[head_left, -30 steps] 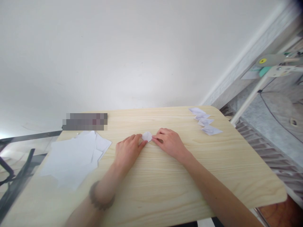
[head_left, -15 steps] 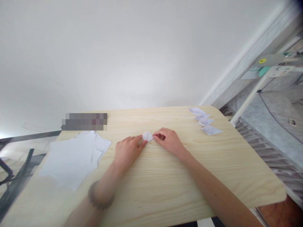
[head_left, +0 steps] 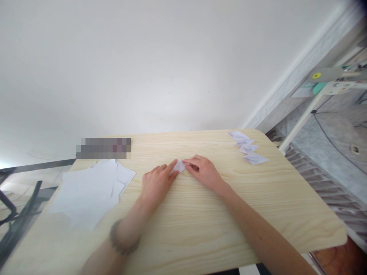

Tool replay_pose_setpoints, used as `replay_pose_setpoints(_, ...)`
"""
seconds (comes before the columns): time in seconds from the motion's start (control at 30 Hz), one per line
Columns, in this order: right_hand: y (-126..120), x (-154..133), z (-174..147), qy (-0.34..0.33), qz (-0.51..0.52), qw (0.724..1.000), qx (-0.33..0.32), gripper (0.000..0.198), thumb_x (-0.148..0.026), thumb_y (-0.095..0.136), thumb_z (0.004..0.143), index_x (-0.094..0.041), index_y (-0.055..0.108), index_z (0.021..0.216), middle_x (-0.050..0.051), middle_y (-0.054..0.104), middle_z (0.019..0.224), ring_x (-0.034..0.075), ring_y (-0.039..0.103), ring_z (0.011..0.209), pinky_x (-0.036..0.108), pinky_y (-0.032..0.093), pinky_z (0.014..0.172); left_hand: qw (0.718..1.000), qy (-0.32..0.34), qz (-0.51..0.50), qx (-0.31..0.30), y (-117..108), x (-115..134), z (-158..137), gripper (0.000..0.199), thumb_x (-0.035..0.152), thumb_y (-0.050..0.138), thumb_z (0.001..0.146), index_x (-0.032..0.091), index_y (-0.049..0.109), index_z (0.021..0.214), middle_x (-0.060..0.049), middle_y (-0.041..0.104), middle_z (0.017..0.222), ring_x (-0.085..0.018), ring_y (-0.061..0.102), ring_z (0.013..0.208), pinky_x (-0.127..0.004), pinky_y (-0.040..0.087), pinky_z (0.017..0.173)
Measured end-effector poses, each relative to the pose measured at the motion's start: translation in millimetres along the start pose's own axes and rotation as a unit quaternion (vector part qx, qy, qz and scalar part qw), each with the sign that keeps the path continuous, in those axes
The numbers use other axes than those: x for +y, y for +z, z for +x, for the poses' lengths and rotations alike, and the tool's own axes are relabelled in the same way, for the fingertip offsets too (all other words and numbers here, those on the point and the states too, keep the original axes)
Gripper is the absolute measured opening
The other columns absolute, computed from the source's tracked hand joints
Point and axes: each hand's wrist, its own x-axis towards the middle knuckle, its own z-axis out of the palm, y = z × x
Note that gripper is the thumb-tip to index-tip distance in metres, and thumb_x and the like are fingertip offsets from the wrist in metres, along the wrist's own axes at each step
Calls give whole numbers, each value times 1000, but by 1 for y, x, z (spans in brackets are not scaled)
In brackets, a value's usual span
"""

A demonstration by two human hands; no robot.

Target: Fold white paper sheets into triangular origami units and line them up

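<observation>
A small folded piece of white paper (head_left: pixel 179 166) lies on the table between my two hands. My left hand (head_left: pixel 158 178) grips its left side, index finger along the upper edge and thumb at the lower edge. From the right, my right hand (head_left: pixel 203 170) pinches the paper's right side between thumb and fingertips. The fingers partly cover the paper, and its exact folded form is too small to tell. Several folded white paper pieces (head_left: pixel 255 158) with pointed ends rest in an overlapping row at the table's far right.
A loose pile of white paper sheets (head_left: pixel 88 191) spreads over the left of the wooden table (head_left: pixel 195 229). Behind it, a blurred-out dark object (head_left: pixel 103 148) lies near the back edge. A white wall (head_left: pixel 172 68) stands behind; a metal stand (head_left: pixel 304 114) is at right.
The index finger of my left hand and the fingertips of my right hand have moved inward over the folded paper, covering more of its top edge. The rest stays in place.
</observation>
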Motion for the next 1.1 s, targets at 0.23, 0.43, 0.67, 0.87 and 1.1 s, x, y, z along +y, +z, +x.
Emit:
replay_pose_setpoints(0.23, 0, -7, 0, -7, -72, 997, -9, 24, -28, 43, 87, -24, 65, 96, 4, 60, 83, 15, 54, 79, 28, 39, 75, 999, 30, 31, 20, 1, -1, 0, 33, 40, 33, 88, 30, 53, 113, -3, 63, 84, -20, 55, 81, -26, 32, 55)
replay_pose_setpoints(0.43, 1, -8, 1, 10, -74, 997, -12, 22, -30, 44, 87, -23, 63, 96, 4, 61, 87, 15, 54, 84, 28, 38, 78, 998, 50, 13, 47, 4, -3, 3, 31, 38, 36, 87, 26, 56, 109, -5, 61, 86, -21, 53, 84, -30, 38, 68)
replay_pose_setpoints(0.67, 3, -8, 0, 21, -71, 997, -9, 27, -39, 48, 83, -23, 59, 102, 3, 60, 87, 16, 53, 82, 30, 38, 78, 994, 46, -26, 96, 10, -9, 2, 37, 40, 43, 83, 25, 51, 116, -9, 54, 103, -26, 46, 96, -41, 36, 81)
replay_pose_setpoints(0.87, 5, -5, 0, 14, -67, 998, -2, 29, -39, 49, 83, -24, 58, 105, 4, 57, 89, 16, 52, 84, 29, 37, 78, 978, 63, -175, 98, 18, -16, 8, 30, 36, 53, 78, 21, 55, 104, -6, 55, 107, -23, 45, 103, -40, 35, 89)
replay_pose_setpoints(1.1, 0, -7, -2, -51, 23, 998, -19, 23, -28, 38, 89, -18, 56, 79, 2, 55, 79, 11, 51, 72, 24, 38, 68, 938, 20, -347, 22, 3, -6, 6, 21, 33, 45, 81, 19, 55, 93, -3, 63, 84, -17, 57, 76, -29, 45, 71)
